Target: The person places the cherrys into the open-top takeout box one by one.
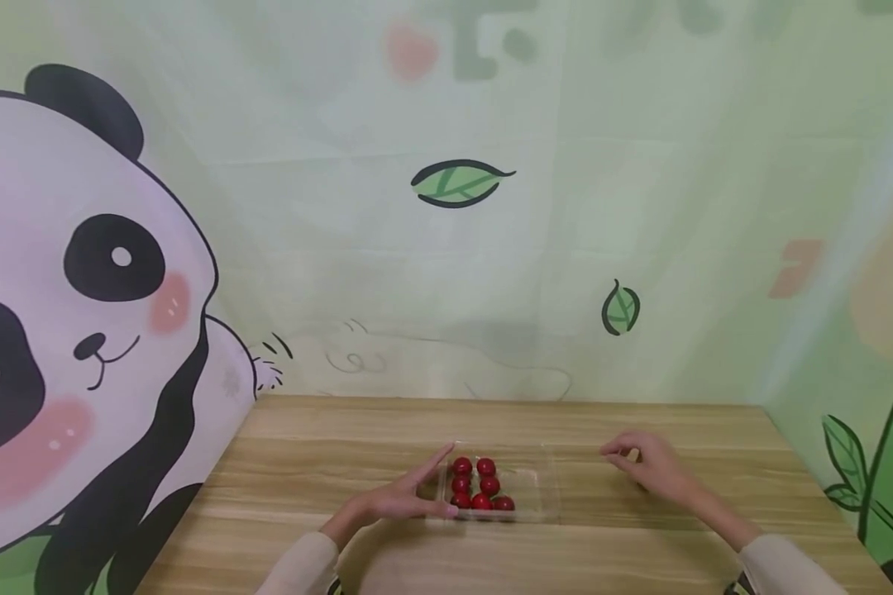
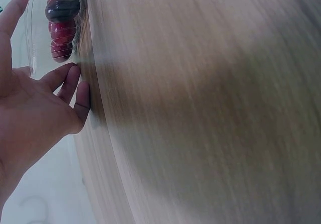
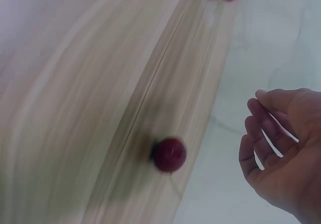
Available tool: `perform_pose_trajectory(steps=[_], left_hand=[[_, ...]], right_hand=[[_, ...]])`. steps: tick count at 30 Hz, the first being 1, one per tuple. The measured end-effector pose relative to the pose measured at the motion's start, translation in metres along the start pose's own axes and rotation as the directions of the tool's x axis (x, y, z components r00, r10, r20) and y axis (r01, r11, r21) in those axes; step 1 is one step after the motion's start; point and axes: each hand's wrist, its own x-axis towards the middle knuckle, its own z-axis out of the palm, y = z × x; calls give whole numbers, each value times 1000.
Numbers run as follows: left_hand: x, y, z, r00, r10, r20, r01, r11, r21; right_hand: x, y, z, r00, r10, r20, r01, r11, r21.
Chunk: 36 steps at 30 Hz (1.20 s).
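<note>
A clear plastic box [image 1: 527, 487] holds several dark red cherries [image 1: 486, 468], grouped in its left part. My left hand [image 1: 402, 498] rests against the box's left end, thumb by the near corner and a fingertip by the far one. In the left wrist view its fingers [image 2: 72, 81] are spread at the box wall. To the right of the box is my right hand [image 1: 656, 471], thumb and forefinger tips close together, with nothing visible between them. The right wrist view has a single cherry [image 3: 169, 154] with a thin stem over the wooden surface, apart from that hand.
The wooden table [image 1: 327, 430] runs back to a pale green printed cloth [image 1: 491, 289]. A large panda [image 1: 119, 256] is printed on the cloth at the left, with leaves elsewhere. Both sleeves [image 1: 789, 566] reach in from the near edge.
</note>
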Motion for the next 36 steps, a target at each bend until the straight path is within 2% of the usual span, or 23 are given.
perform_pose_trajectory(steps=[7,14,20,28,36], left_hand=[[1,0,1,1000,-3,-9,3,1000,12],[0,2,1,1000,-8,-5,8,1000,11],[0,4,1,1000,-7,-9,8,1000,24],[2,3,2,1000,-3,-9,4,1000,27],[2,0,2,1000,-15,-6,15,1000,15]], right_hand=[[-16,19,-18,999,26,-28,-28,998,-59],[-29,35,-28,997,46,-58,-53,991,-126],[-32,40,-32,996,87,-20,-89,988,-124],[-38,51,-30,998,66,-3,-65,987,-146],[-41,61,-26,984,154,88,-151,988,-39]])
